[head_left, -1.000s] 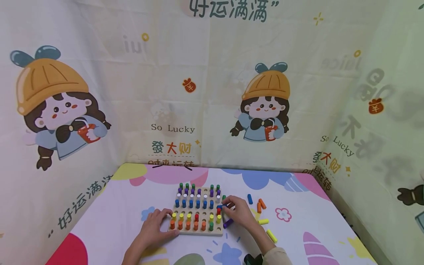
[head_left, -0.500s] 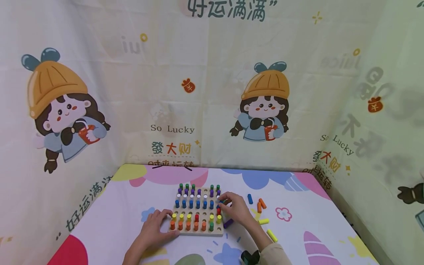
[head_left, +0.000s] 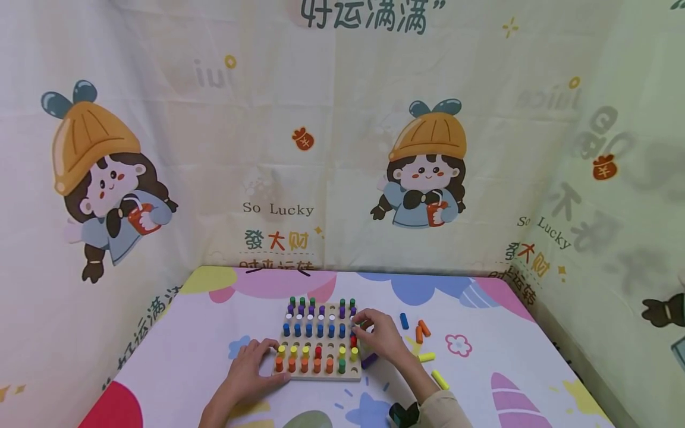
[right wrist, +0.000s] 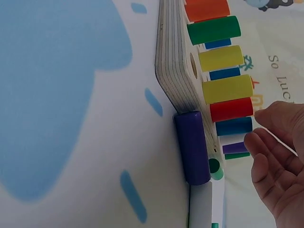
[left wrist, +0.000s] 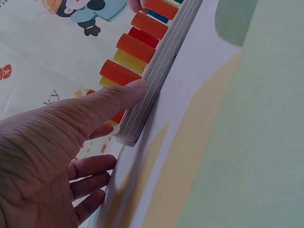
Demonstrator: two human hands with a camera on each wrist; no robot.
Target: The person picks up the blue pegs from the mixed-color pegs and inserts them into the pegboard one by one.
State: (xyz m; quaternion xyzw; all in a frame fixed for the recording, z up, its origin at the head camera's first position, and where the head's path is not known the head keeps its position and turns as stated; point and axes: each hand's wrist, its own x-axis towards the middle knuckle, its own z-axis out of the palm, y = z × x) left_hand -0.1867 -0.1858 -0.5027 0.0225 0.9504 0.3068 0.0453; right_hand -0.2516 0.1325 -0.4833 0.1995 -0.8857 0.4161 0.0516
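A wooden pegboard (head_left: 316, 375) with rows of coloured pegs lies on the table. My left hand (head_left: 248, 370) holds its near left corner; in the left wrist view the thumb (left wrist: 118, 95) presses the front edge beside the orange pegs (left wrist: 121, 72), the other fingers loosely bent. At the right end of the blue row my right hand (head_left: 381, 336) has thumb and fingers at the top of a blue peg (right wrist: 235, 126). That peg stands upright in the board next to a red peg (right wrist: 232, 109). Whether every fingertip touches it is hard to see.
A purple peg (right wrist: 192, 148) lies against the board's right side, near a green peg (right wrist: 216, 168) and a white one (right wrist: 201, 204). Farther right lie a loose blue peg (head_left: 404, 321), orange pegs (head_left: 419, 334) and yellow pegs (head_left: 439, 380). Cloth walls surround the table.
My right hand has moved slightly left, and the blue peg in it has gone from lying tilted to standing upright at the row's right end. The left hand stays at the corner.
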